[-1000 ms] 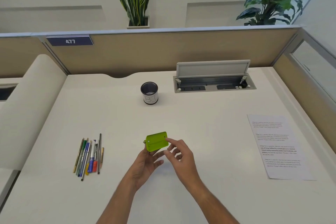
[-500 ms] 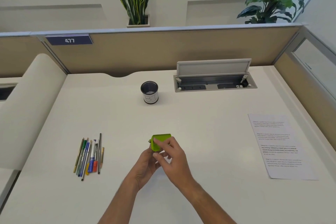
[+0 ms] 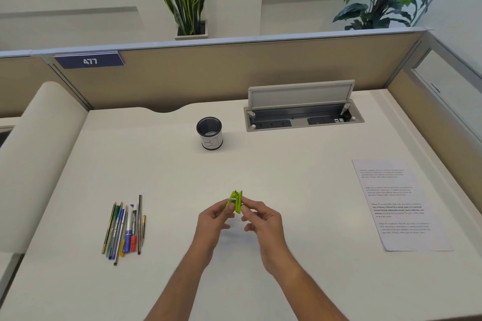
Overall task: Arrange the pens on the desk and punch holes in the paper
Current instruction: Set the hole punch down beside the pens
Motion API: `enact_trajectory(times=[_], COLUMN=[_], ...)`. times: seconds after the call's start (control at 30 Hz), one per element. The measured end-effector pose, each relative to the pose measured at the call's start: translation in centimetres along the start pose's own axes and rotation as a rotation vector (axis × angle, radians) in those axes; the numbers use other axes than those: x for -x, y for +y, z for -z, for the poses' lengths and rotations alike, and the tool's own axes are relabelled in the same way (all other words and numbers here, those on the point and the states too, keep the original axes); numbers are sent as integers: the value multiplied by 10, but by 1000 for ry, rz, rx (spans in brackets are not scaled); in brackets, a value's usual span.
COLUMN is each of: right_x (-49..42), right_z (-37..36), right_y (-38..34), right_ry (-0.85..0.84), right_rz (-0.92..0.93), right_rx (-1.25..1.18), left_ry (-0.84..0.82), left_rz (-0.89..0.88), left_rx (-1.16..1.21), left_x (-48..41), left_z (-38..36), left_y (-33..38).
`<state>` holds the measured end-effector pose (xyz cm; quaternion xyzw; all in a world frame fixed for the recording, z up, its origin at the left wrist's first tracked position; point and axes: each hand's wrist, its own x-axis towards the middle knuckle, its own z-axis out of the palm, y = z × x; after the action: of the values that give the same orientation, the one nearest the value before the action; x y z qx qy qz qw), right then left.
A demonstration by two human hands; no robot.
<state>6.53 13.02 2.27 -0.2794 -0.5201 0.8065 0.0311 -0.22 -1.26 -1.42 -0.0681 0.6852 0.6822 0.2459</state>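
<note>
Since the earlier frame the green hole punch (image 3: 236, 201) has turned edge-on at lower centre. Pens (image 3: 124, 227) lie lower left, paper (image 3: 399, 206) at right. It could slip — only fingertips pinch it. Left hand (image 3: 211, 221) and right hand (image 3: 262, 219) both close on it.

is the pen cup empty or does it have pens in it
Empty: the cup stands upright with only its dark inside showing, and the pens lie on the desk.
</note>
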Motion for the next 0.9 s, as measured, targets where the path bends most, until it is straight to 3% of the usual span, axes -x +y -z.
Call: enact_trajectory(times=[0.17,0.37,0.7,0.9], right_x=[-6,-14,-17,-21], right_z=[11,24,34,35], right_y=[5,23,36,47], right_ry=[-42,-47,-32,129], right_rz=[-190,-290,-311,-306], right_rx=[-157,-198,-158,15], left_ry=[60,105,72,66], left_rz=[-52,-84,-134,-127], left_rx=[-106,-243,-386,-331], left_x=[-2,-3,-7,-6], left_z=[1,5,17,28], left_y=[2,-3,-15,-8])
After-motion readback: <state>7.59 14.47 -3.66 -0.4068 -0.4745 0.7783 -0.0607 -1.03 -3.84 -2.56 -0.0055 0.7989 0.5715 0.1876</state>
